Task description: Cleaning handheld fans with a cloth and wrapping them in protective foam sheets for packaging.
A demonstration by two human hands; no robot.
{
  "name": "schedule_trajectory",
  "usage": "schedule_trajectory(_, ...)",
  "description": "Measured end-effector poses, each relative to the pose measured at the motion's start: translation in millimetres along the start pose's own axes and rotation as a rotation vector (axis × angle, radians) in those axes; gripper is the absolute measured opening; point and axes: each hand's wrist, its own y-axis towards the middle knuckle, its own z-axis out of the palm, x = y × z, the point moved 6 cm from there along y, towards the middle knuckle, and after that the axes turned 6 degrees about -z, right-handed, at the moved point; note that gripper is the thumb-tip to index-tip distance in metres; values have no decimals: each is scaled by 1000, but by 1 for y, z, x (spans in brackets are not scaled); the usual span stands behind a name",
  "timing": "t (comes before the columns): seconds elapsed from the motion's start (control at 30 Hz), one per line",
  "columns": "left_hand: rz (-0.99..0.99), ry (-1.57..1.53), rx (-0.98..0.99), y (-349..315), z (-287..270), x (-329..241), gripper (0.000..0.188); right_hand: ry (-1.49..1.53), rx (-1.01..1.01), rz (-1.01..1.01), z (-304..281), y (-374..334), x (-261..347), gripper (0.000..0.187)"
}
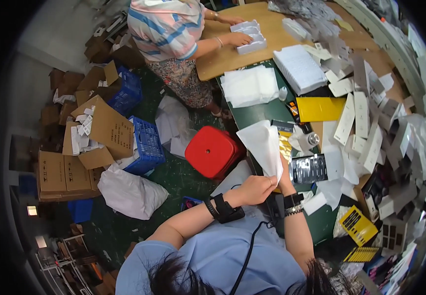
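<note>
A thin, soft white pouch or folded sheet (259, 146) is held up in front of me at the edge of the green table. My left hand (257, 190) is closed, pinching the pouch's lower corner between thumb and fingers. My right hand (285, 178) is against the pouch's right side; its fingers are hidden behind or within the white material. Just beyond lies a stack of similar white sheets (250, 87). Right of my hands are a dark tray with small metallic pieces (309, 168) and a clear bottle (312, 139).
Across the table another person's hands (240, 38) touch a white molded tray (250, 45). A red stool (210, 151) stands left of me. Blue crates (149, 145), cartons (110, 129) and a white sack (132, 191) crowd the floor. White boxes (360, 115) pile up at right, near a yellow folder (320, 109).
</note>
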Motion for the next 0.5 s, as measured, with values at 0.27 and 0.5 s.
schedule_trajectory(0.27,-34,-134,170,18,16,-14,11,34,-75,-186,-18,-14,26,36)
schedule_trajectory(0.5,-565,-799,240,9,12,79,21,-162,-187,-261,-31,-23,54,22)
